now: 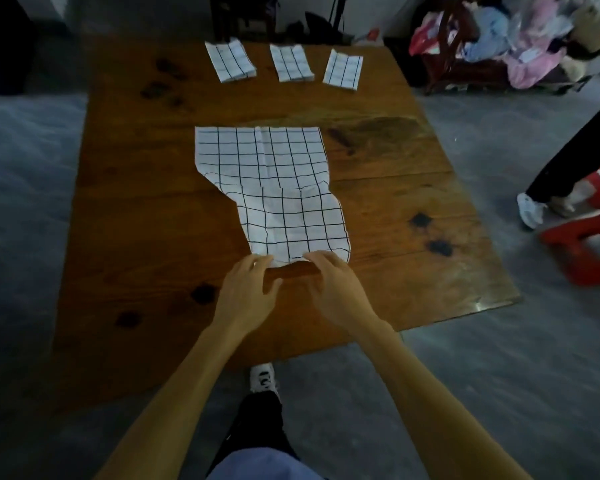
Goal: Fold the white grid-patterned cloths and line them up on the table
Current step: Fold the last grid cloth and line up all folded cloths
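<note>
- Here, the left hand (246, 289) and right hand (333, 282) pinch the six o'clock edge of the unfolded white grid-patterned cloth (274, 188).
- Three folded grid cloths (293, 63) line the brown wooden table (136, 220) at twelve o'clock.

Bare forearms, dark trousers (257, 431), white shoe (263, 375)
</note>
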### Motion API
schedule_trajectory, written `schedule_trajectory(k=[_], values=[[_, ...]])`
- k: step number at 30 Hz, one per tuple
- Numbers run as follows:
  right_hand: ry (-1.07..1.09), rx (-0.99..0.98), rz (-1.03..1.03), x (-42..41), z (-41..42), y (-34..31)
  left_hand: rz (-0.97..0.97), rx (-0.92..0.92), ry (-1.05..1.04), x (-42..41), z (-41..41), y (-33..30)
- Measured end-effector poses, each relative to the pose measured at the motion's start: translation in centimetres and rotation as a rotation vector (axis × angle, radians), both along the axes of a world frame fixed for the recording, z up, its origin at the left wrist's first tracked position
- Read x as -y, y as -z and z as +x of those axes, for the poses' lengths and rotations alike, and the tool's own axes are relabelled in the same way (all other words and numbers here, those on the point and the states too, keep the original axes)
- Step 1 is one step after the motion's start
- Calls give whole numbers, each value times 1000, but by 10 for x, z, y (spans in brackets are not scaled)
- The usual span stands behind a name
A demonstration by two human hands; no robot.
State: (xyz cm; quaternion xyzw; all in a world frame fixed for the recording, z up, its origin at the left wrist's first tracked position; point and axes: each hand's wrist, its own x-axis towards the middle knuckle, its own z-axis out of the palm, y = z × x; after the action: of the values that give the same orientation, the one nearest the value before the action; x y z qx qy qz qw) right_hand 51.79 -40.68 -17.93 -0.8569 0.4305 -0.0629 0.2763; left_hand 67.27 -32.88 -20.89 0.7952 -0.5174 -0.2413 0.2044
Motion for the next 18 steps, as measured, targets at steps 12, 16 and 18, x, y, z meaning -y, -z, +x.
schedule_trajectory(k=[12, 16, 18], values=[[1, -260, -21, 69, 41, 81, 75, 113, 162, 62, 31, 71], [-8, -136, -96, 87, 43, 70, -8, 128, 166, 81, 26, 68], [-18, -86, -124, 98, 45, 59, -74, 146, 119, 91, 26, 61]])
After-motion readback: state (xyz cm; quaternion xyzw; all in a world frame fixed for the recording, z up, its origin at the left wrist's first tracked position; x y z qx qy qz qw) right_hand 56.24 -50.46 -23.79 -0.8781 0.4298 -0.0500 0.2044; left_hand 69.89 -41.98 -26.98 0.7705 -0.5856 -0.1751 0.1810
